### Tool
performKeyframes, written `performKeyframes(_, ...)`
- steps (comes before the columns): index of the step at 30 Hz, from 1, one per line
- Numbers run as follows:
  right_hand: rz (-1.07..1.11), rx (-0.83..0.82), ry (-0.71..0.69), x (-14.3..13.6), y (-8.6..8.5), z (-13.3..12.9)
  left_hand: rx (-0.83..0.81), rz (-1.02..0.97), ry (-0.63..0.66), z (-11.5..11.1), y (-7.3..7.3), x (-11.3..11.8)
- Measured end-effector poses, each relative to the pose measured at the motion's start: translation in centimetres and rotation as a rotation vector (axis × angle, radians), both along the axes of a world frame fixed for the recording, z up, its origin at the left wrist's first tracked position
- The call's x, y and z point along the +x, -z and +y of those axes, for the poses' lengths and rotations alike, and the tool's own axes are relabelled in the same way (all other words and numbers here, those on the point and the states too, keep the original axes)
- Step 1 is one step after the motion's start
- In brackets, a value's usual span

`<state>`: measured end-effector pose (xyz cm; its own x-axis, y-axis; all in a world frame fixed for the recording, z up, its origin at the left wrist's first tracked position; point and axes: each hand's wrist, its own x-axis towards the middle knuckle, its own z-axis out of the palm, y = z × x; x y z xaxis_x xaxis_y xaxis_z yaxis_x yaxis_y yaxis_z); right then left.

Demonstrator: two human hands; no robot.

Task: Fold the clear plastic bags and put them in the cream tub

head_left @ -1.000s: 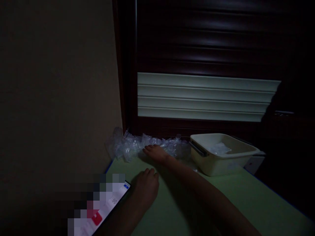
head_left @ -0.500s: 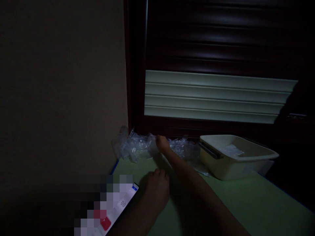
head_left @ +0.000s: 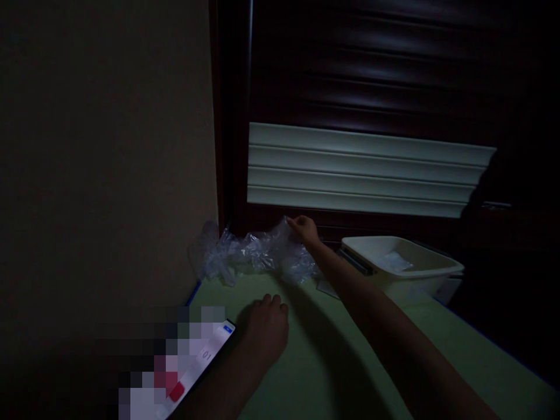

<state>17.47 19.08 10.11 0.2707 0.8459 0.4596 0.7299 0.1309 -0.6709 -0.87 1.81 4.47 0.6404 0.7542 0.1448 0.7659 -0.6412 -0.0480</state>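
Note:
At the back of the table, my right hand (head_left: 305, 228) pinches the top edge of a clear plastic bag (head_left: 282, 236) between thumb and fingers. The bag stretches up from a row of crumpled clear plastic bags (head_left: 219, 256) along the back edge. My left hand (head_left: 269, 326) lies on the green tabletop nearer to me, its fingers curled under. Whatever it may hold is hidden from view. Just left of that forearm is a phone (head_left: 199, 361) with a lit screen, partly blurred out.
A cream plastic bin (head_left: 406, 283) with dark handles stands at the right, with a whitish item (head_left: 394, 261) inside. A flat pale piece (head_left: 328, 289) lies beside it. Behind the green table (head_left: 306, 379) are a wall (head_left: 109, 175) and a dark slatted panel (head_left: 367, 169). The scene is dim.
My right hand has lifted from among the bags and moved a little right, drawing the plastic up. My left hand stays curled on the table. The view has shifted slightly.

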Motion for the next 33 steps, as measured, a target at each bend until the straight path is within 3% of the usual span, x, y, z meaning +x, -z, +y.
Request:
performKeyframes(12, 0.15, -0.032, -0.038, 0.2, 1.1, -0.1, 0.003, 0.005, -0.001, 0.1, 0.1, 0.0)
performKeyframes(18, 0.16, -0.092, -0.045, -0.5, 0.8, -0.3, 0.005, -0.004, 0.003, -0.2, -0.2, 0.0)
performKeyframes(23, 0.16, -0.066, -0.039, -0.9, -0.8, -0.3, 0.0, -0.013, -0.001, -0.3, -0.3, 0.0)
performKeyframes(33, 0.335, 0.179, -0.039, -1.6, -6.0, 0.1, 0.007, -0.008, -0.003, -0.1, 0.0, -0.1)
